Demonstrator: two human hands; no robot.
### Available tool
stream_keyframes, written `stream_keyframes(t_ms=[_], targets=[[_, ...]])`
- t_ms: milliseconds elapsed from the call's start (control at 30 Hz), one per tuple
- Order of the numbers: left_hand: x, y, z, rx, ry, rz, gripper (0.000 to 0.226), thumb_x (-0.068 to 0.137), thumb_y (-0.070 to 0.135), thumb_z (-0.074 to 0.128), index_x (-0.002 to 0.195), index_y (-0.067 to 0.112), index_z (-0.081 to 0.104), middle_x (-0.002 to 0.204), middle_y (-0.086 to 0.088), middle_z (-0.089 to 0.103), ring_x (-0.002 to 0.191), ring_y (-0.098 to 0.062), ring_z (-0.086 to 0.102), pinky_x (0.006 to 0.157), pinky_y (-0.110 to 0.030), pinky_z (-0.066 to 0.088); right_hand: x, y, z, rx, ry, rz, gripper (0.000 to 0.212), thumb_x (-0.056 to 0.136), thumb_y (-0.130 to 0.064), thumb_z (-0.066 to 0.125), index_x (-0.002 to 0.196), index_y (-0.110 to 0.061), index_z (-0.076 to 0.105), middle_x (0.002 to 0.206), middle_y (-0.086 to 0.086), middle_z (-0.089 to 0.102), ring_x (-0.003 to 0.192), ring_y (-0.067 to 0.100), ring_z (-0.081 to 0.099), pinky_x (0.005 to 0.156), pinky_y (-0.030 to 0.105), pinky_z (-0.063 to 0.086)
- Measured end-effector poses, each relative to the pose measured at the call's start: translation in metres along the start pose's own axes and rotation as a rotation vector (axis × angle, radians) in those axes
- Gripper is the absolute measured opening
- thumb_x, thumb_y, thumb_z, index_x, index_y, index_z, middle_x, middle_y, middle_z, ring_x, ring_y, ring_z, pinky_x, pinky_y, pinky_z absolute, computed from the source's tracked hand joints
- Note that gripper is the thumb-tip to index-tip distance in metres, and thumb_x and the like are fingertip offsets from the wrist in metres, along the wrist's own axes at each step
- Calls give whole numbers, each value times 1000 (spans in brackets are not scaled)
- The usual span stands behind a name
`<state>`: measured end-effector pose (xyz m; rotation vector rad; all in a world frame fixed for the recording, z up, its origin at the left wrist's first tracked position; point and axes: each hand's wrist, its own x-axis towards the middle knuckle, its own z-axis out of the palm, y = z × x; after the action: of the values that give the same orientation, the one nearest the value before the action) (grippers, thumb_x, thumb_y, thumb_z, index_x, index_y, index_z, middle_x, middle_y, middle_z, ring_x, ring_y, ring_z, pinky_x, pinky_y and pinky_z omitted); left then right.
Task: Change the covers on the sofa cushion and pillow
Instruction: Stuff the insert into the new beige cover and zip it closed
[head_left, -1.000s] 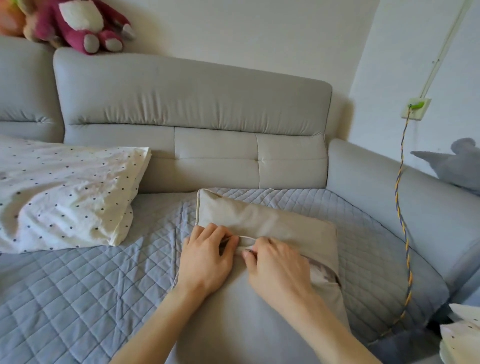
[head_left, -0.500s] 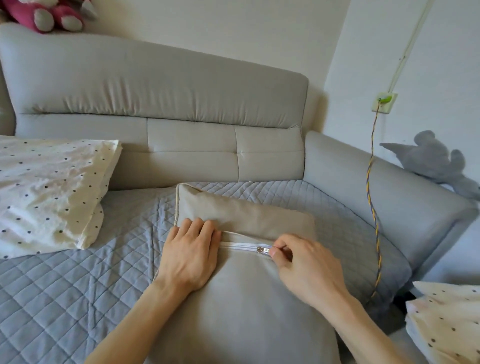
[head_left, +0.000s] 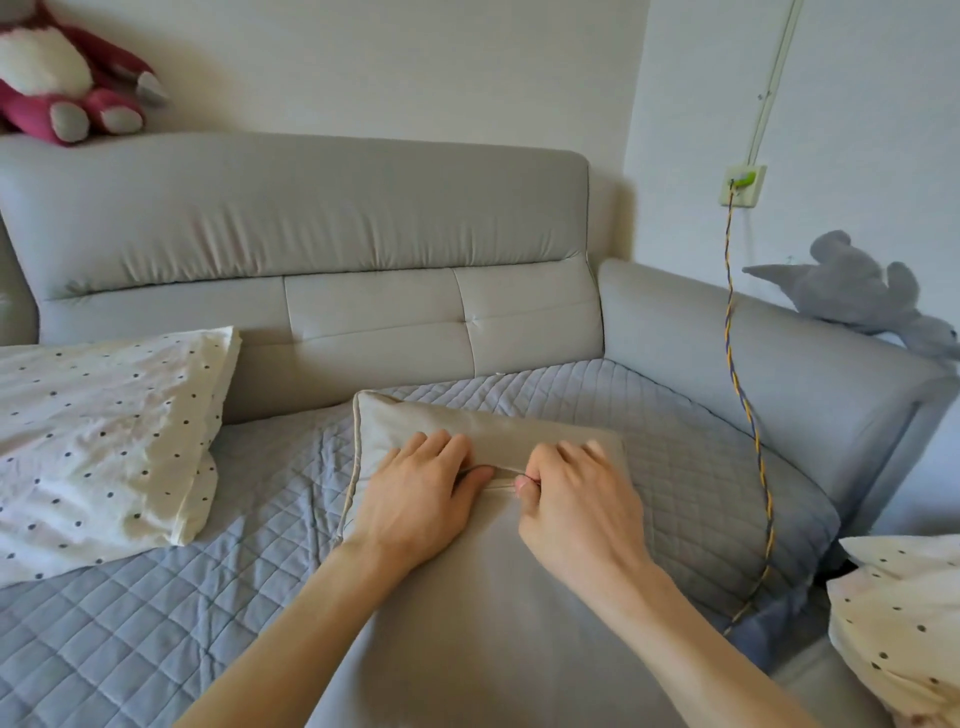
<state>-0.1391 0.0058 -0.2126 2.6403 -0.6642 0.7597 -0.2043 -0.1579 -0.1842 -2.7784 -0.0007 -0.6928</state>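
On the near middle of the seat: a beige cushion (head_left: 467, 597) lies flat on the quilted seat cover (head_left: 182, 623). Its piped far left corner is in view, and its near end runs out of sight between the forearms.
Across the cushion's far part: a short pale stretch of zipper (head_left: 501, 475) shows between the two hands.
At the zipper's left end: the left hand (head_left: 415, 499) lies palm down on the cushion with its fingers fairly straight and close together. The thumb tip touches the zipper line, and the hand grasps nothing.
At the zipper's right end: the right hand (head_left: 576, 499) has its fingers curled, with thumb and forefinger pinching the zipper. The pull itself is too small to make out.
Left of the cushion: a white dotted pillow (head_left: 93, 441) rests on the seat cover, its far edge against the grey backrest (head_left: 311, 223).
Near right corner: a white dotted bundle (head_left: 904, 623) is cut off by the picture's edge.
Far left, on top of the backrest: a pink plush toy (head_left: 57, 78).
Far right, on the armrest (head_left: 753, 364): a grey plush toy (head_left: 857, 291).
On the right wall: a socket (head_left: 743, 184), from which a twisted blue-and-yellow cable (head_left: 748, 415) hangs down past the armrest to the seat's near right edge.
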Motion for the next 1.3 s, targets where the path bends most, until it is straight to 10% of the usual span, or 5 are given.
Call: stream_keyframes(t_ms=[200,567,1000,1300], targets=[[7,2,6,-385,-57,-224,29,92,44,56,73,25,45,71,10,56,78,-15,52,67,-35,46,10,-27,2,20,-131,115,28,100,-39,43,107,-18,61,108,4,68,106,29,60,67,34,32],[-31,-56,0,-88,-25,-226,27,94,56,44,85,31,49,81,13,52,89,-18,54,68,-34,44,-10,75,-20,235,-131,308,22,99,-41,51,86,-24,59,77,-9,66,85,23,62,64,32,34],[46,60,23,238,89,539,26,91,37,47,79,22,65,76,3,59,64,-23,58,50,-31,47,-29,75,15,360,204,300,8,95,-27,59,90,-23,62,88,-8,67,90,19,62,76,35,42],[37,87,49,224,177,482,34,94,39,43,71,20,61,73,5,55,60,-20,56,37,-27,33,-20,124,32,345,-190,639,20,90,-50,55,83,-32,58,94,-5,70,97,24,63,77,36,51]])
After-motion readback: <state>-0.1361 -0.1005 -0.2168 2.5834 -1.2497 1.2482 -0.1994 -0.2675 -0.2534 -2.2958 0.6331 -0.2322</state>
